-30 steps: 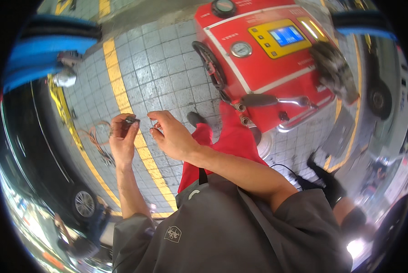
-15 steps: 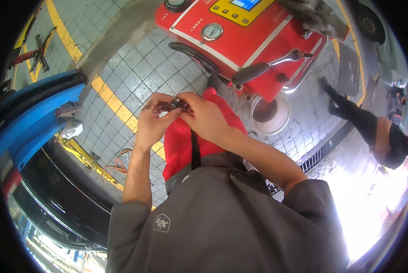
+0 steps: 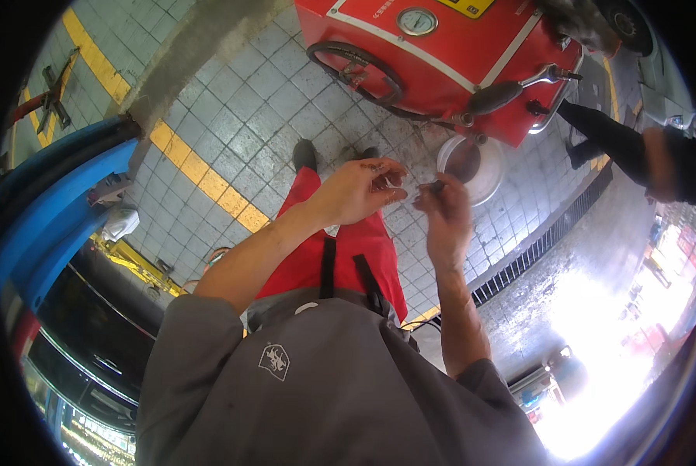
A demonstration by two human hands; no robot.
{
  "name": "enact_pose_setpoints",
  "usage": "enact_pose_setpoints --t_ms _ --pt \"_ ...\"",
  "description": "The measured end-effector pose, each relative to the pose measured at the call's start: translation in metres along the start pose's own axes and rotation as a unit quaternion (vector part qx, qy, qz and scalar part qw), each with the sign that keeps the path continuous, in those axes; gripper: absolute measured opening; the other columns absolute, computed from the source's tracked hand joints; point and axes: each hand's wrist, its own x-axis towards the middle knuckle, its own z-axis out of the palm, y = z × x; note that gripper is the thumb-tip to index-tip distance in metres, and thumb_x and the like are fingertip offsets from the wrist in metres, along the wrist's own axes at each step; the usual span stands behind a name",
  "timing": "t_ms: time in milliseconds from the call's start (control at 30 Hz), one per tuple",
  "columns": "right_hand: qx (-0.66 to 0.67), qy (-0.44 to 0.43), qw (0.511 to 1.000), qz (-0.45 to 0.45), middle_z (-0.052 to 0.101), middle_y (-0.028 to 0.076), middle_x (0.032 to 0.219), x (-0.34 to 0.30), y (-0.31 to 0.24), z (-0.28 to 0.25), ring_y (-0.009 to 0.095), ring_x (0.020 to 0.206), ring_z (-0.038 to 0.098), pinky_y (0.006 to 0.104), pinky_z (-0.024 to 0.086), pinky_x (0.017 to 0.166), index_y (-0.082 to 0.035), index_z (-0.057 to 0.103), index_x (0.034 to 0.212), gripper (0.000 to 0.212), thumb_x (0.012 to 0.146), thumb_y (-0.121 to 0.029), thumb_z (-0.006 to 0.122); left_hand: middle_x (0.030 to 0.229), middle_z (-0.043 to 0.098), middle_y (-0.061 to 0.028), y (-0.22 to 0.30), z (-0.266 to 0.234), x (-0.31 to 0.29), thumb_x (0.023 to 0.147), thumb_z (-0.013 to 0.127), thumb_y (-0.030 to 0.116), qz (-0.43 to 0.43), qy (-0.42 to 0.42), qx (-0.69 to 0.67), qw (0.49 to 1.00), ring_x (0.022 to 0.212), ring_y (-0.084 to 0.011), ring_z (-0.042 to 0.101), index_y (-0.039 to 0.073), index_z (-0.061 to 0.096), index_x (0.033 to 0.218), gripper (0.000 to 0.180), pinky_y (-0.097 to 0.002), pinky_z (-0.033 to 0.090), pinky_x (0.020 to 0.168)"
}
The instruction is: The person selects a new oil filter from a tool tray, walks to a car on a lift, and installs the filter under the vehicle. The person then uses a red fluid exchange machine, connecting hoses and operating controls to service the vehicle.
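My left hand (image 3: 361, 189) is over the red trousers (image 3: 363, 245), its stained fingers curved and apart from the thumb, with nothing visible between them. Just to its right, my right hand (image 3: 450, 221) is closed, pinching a small dark part (image 3: 437, 187) whose kind I cannot make out. Dark, wet-looking stains mark the fingertips of both hands. Beyond the right hand stands a white bucket (image 3: 494, 180) with brownish contents. A ratchet wrench (image 3: 497, 96) with a dark handle lies on top of the red machine (image 3: 441, 66), near its corner.
A black hose (image 3: 394, 92) loops down the machine's side, below a round gauge (image 3: 417, 22). At left are a blue lift part (image 3: 68, 194) and a black car (image 3: 92, 326). Another person's dark-clad leg (image 3: 612, 132) is at right, beside a floor grate (image 3: 546, 233).
My hands, together on a dark, wet thing before, have separated and shifted right. The right one now holds a small dark part by the bucket. The other person's leg has moved nearer the machine.
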Motion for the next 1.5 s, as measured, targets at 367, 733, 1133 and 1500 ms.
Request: enact_pose_setpoints --t_ms 367,733,1133,1500 --pt "-0.083 0.121 0.962 -0.231 0.068 0.012 0.116 0.054 -0.039 -0.037 0.016 0.1 0.067 0.0285 0.056 0.087 0.001 0.051 0.131 0.033 0.1 0.007 0.058 0.084 0.071 -0.0059 -0.04 0.032 0.03 0.098 0.071 0.021 0.002 0.061 0.027 0.998 0.072 -0.0147 0.068 0.003 0.064 0.113 0.024 -0.0291 0.054 0.069" --pt "-0.292 0.181 0.892 -0.295 0.074 0.014 0.11 0.078 -0.032 -0.026 0.021 0.093 0.074 0.0314 0.06 0.081 0.0 0.071 0.116 0.027 0.09 0.0 0.076 0.093 0.075 -0.0125 -0.037 0.051 0.072 0.093 0.073 0.023 0.052 0.127 0.057 0.989 0.079 -0.0281 0.074 0.003 0.065 0.108 0.026 -0.0392 0.057 0.073" --pt "-0.294 0.162 0.89 -0.307 0.073 0.011 0.107 0.076 -0.032 -0.023 0.015 0.087 0.07 0.0273 0.056 0.073 -0.003 0.067 0.13 0.032 0.098 -0.005 0.069 0.116 0.068 -0.0144 -0.048 0.044 0.094 0.092 0.075 0.026 0.062 0.18 0.101 0.976 0.092 -0.0303 0.071 0.004 0.06 0.125 0.042 -0.0412 0.056 0.082" --pt "-0.172 0.149 0.961 -0.16 0.069 0.006 0.1 0.079 -0.027 -0.022 0.009 0.079 0.063 0.0232 0.052 0.07 0.002 0.065 0.118 0.026 0.108 -0.021 0.056 0.109 0.064 -0.0122 -0.066 0.058 0.107 0.088 0.079 0.026 0.082 0.247 0.159 0.952 0.1 -0.0332 0.065 0.005 0.058 0.118 0.042 -0.0436 0.057 0.082"
